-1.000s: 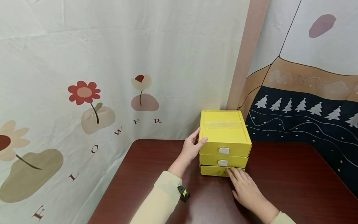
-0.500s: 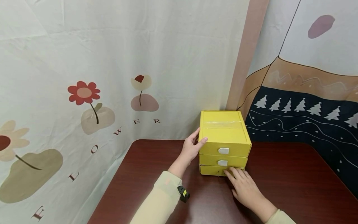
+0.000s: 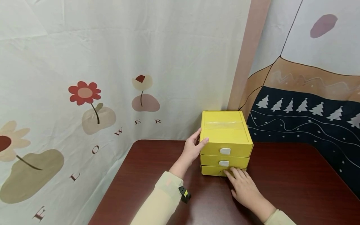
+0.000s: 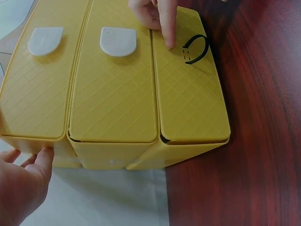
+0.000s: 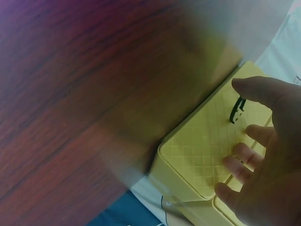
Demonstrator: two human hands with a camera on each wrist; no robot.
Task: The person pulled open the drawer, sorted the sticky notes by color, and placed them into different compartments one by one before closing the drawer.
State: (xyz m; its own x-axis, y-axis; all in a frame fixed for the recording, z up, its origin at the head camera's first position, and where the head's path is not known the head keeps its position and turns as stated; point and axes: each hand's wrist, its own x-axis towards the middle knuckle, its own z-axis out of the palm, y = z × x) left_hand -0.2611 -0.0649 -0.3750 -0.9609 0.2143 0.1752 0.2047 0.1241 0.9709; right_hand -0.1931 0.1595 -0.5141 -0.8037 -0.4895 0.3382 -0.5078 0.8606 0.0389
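Note:
A yellow drawer box (image 3: 223, 128) with three stacked drawers stands on the table. White tabs are on the top drawer (image 3: 226, 150) and the middle drawer (image 3: 209, 160); a thin dark loop (image 4: 205, 51) sticks out of the bottom drawer (image 4: 193, 103). My left hand (image 3: 192, 149) rests against the box's left side near the front corner, its thumb at the top edge. With extended fingers, my right hand (image 3: 244, 186) touches the front of the bottom drawer, close to the loop. In the right wrist view, its thumb (image 5: 256, 89) overlaps the loop's end.
Clear tape (image 3: 225, 125) crosses the top of the box. The dark red wooden table (image 3: 157, 168) reaches back to a pale printed curtain (image 3: 180, 62) behind and a dark tree-patterned cloth (image 3: 298, 122) at the right.
My right hand has shifted slightly left along the bottom drawer, covering more of the loop. The drawer front sits slightly farther in. My left hand has stayed in place.

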